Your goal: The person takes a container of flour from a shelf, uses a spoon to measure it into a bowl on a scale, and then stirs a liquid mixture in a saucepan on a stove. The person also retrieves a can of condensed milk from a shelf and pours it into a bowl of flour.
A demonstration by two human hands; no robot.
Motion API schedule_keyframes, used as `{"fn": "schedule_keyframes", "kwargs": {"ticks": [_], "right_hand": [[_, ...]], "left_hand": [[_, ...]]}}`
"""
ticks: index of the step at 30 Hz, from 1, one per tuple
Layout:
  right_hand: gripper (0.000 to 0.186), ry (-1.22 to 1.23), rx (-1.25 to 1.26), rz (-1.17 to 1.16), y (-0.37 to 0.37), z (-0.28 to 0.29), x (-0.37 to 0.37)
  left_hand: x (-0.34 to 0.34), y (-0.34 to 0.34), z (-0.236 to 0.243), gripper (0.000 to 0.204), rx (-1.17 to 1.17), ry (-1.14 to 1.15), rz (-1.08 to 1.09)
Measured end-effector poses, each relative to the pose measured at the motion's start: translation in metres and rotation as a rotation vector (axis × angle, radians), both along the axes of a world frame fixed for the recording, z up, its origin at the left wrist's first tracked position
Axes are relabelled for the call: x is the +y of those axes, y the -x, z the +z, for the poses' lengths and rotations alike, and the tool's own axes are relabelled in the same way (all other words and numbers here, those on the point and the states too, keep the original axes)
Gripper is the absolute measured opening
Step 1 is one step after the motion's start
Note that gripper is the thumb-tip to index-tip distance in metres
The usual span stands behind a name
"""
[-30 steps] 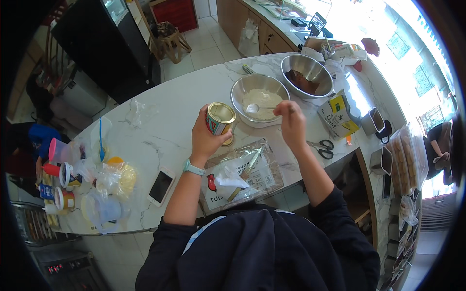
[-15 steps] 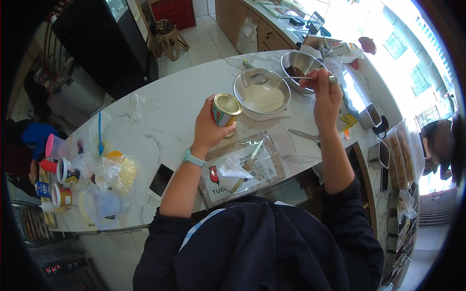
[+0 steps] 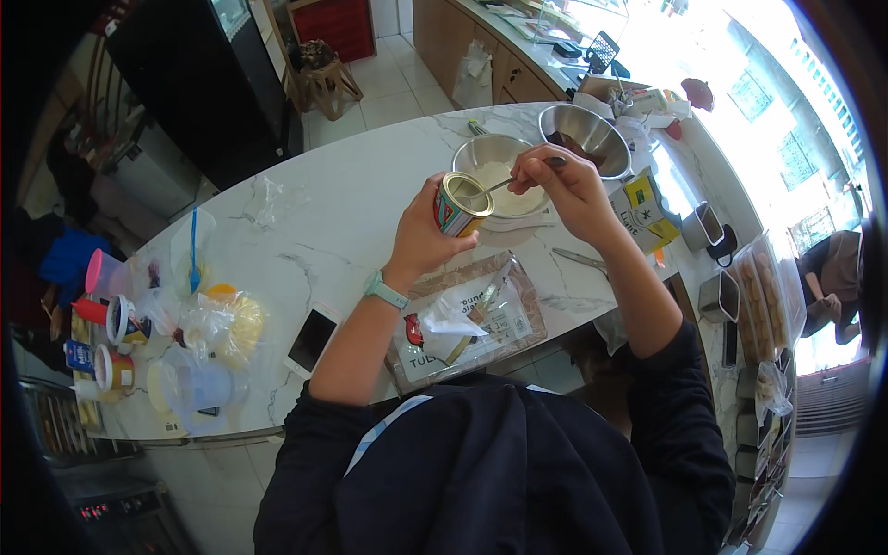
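Observation:
An open tin can (image 3: 453,218) with a gold rim is tilted in my left hand (image 3: 421,236), its fingers wrapped round the side. My right hand (image 3: 571,196) pinches the handle of a metal spoon (image 3: 502,184), whose bowl end dips inside the can. Just behind the can stands a steel bowl (image 3: 472,155) of white powder, partly hidden by the can and my right hand. A second steel bowl (image 3: 610,139) with dark brown contents stands beyond it to the right. In front of my body lies a printed flat package (image 3: 435,342) with crumpled clear wrap on it.
A phone (image 3: 312,339) lies left of the package. Plastic tubs and a bag of yellow stuff (image 3: 239,330) crowd the left end. Scissors (image 3: 581,258), a yellow box (image 3: 645,208) and metal tins (image 3: 718,298) are on the right. Another person (image 3: 830,287) is at the far right.
My right hand has moved left and down, bringing the spoon from above the powder bowl into the can. My left hand has shifted right and slightly up with the can.

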State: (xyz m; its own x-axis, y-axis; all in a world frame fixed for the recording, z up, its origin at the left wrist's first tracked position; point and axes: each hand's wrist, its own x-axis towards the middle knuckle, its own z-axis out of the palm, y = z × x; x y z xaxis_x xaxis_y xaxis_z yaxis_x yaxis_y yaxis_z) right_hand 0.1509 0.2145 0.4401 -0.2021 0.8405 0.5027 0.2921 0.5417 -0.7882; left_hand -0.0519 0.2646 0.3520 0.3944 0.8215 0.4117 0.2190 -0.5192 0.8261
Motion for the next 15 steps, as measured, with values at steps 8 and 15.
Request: {"fn": "schedule_keyframes", "kwargs": {"ticks": [8,15], "right_hand": [[0.022,0.038,-0.075,0.014,-0.008,-0.001,0.005],[0.028,0.307,0.202,-0.133,-0.010,-0.026,0.012]], "left_hand": [[0.002,-0.007,0.002,0.074,0.038,-0.010,-0.023],[0.003,-0.012,0.001,0.076,0.112,-0.109,0.011]]}}
